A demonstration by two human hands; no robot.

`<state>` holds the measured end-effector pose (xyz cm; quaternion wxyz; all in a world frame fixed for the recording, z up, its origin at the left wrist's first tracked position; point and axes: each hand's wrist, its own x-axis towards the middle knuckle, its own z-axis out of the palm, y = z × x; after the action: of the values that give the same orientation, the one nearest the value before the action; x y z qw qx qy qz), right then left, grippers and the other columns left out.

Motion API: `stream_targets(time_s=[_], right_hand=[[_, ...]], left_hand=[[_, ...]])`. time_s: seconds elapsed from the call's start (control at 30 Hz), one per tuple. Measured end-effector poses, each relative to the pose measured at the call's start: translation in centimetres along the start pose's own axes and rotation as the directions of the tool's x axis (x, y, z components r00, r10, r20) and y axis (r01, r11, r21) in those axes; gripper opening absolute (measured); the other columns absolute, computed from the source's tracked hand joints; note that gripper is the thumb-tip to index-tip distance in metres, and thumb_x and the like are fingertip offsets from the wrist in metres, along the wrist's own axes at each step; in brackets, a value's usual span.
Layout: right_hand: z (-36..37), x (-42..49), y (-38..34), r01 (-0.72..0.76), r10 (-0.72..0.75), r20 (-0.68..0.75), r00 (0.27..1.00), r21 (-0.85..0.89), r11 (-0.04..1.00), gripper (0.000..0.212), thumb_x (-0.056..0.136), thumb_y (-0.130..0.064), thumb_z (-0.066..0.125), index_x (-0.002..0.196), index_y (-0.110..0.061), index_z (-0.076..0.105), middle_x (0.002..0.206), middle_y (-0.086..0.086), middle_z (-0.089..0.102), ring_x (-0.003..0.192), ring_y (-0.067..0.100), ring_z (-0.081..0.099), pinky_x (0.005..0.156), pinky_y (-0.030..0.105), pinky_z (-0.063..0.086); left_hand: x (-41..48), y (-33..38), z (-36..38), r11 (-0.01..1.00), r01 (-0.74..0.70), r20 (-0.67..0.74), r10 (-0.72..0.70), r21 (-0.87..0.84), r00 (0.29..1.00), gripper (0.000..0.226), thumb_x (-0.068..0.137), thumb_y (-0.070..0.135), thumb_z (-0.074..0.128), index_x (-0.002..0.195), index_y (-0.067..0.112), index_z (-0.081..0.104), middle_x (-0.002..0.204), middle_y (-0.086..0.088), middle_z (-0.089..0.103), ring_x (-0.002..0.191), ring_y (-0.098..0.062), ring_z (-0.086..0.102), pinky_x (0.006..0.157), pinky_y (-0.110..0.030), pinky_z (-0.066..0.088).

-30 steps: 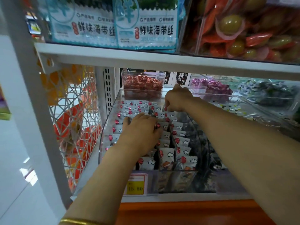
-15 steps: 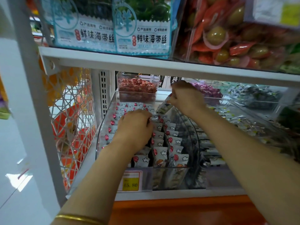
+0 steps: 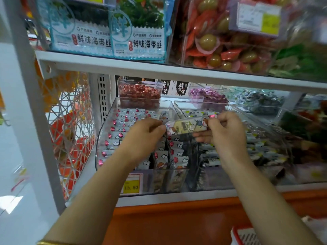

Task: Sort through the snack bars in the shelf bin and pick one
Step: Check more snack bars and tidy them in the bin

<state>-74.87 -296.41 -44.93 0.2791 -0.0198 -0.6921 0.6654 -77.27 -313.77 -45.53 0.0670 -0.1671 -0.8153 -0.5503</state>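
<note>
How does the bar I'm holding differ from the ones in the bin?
The held bar lies sideways in the air, pinched between left hand and right hand; the binned bars stand packed in rows. The held bar shows a yellowish face; the binned bars show grey, with clouds and red balloons. Both are wrapped.

A white metal shelving unit fills the view. A thick white upright [image 3: 26,121] stands at the left, and a white shelf board [image 3: 177,71] runs across from it. A slotted white rail [image 3: 103,99] rises at the back. A white lattice side panel [image 3: 70,138] closes the left end, with orange shapes showing through it. An orange base panel [image 3: 168,225] sits below the lower shelf's white front edge [image 3: 177,197]. The pale floor [image 3: 12,174] at the left carries a bright patch of light [image 3: 10,202].
</note>
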Motion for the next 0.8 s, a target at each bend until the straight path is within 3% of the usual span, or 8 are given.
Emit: stream_targets(time_s=[0.1,0.17,0.27,0.33,0.4,0.53,0.63,0.8], right_hand=[[-0.3,-1.0,0.5,-0.149,0.141,0.069,0.988,0.130,0.980,0.012,0.095,-0.005,0.049,0.083,-0.005,0.051,0.076,0.009,0.069,0.057,0.023,0.070,0.047,0.025,0.054],[-0.7,-1.2,0.7,-0.205,0.175,0.146,0.974,0.222,0.953,0.011,0.092,-0.009,0.054,0.084,-0.004,0.059,0.072,0.007,0.072,0.062,0.020,0.070,0.051,0.023,0.054],[-1.2,-1.3,0.8,-0.258,0.196,0.210,0.958,0.331,0.908,0.009,0.083,-0.013,0.062,0.082,-0.006,0.068,0.073,0.005,0.072,0.064,0.015,0.069,0.054,0.021,0.054],[-1.4,-1.3,0.9,-0.310,0.229,0.238,0.944,0.398,0.863,0.010,0.075,-0.016,0.064,0.079,-0.009,0.070,0.068,0.004,0.070,0.061,0.013,0.067,0.052,0.020,0.053],[-1.4,-1.3,0.8,-0.364,0.267,0.268,0.926,0.447,0.817,0.012,0.072,-0.017,0.064,0.079,-0.008,0.069,0.063,0.004,0.068,0.057,0.012,0.066,0.050,0.019,0.053],[-1.3,-1.2,0.8,-0.435,0.315,0.307,0.898,0.517,0.737,0.015,0.071,-0.016,0.064,0.082,-0.006,0.067,0.060,0.003,0.066,0.054,0.009,0.064,0.048,0.018,0.052],[-1.3,-1.1,1.1,-0.441,0.322,0.302,0.897,0.563,0.699,0.015,0.078,-0.013,0.062,0.088,-0.003,0.065,0.061,0.004,0.067,0.055,0.009,0.065,0.048,0.018,0.052],[-1.4,-1.2,1.1,-0.225,0.170,0.168,0.971,0.395,0.891,0.013,0.093,-0.005,0.050,0.088,-0.008,0.061,0.078,0.007,0.069,0.060,0.017,0.068,0.055,0.024,0.055]], left_hand=[[-0.4,-0.3,0.0,0.984,0.088,0.009,-0.088,-0.158,0.996,0.017,0.095,0.020,0.050,0.090,0.015,0.065,0.077,-0.002,0.068,0.061,-0.005,0.062,0.055,-0.019,0.050],[-0.4,-0.6,-0.1,0.935,0.156,0.008,-0.162,-0.319,0.987,0.016,0.094,0.020,0.052,0.088,0.013,0.065,0.072,-0.001,0.067,0.064,-0.007,0.063,0.056,-0.020,0.051],[-0.5,-0.5,-0.6,0.736,0.235,0.063,-0.254,-0.634,0.965,0.015,0.090,0.018,0.056,0.079,0.009,0.062,0.060,0.003,0.064,0.062,-0.010,0.062,0.053,-0.018,0.051],[-0.7,-0.4,-0.7,0.612,0.249,0.092,-0.276,-0.751,0.957,0.018,0.088,0.016,0.057,0.073,0.008,0.059,0.055,0.001,0.061,0.055,-0.008,0.061,0.051,-0.017,0.051],[-0.8,-0.4,-0.7,0.587,0.241,0.075,-0.292,-0.773,0.954,0.022,0.090,0.014,0.055,0.069,0.007,0.058,0.053,-0.001,0.060,0.052,-0.009,0.060,0.051,-0.017,0.051],[-1.1,-0.2,-0.3,0.649,0.213,0.007,-0.304,-0.730,0.953,0.021,0.092,0.011,0.053,0.073,0.008,0.060,0.051,0.000,0.061,0.048,-0.006,0.059,0.050,-0.015,0.051],[-1.0,0.0,-0.3,0.594,0.207,0.023,-0.303,-0.777,0.953,0.018,0.091,0.010,0.054,0.075,0.009,0.062,0.053,0.000,0.061,0.048,-0.005,0.059,0.049,-0.014,0.050],[-1.0,-0.1,0.0,0.653,0.185,0.027,-0.244,-0.735,0.969,0.019,0.092,0.008,0.052,0.074,0.009,0.059,0.055,0.001,0.059,0.052,-0.007,0.060,0.052,-0.016,0.052]])
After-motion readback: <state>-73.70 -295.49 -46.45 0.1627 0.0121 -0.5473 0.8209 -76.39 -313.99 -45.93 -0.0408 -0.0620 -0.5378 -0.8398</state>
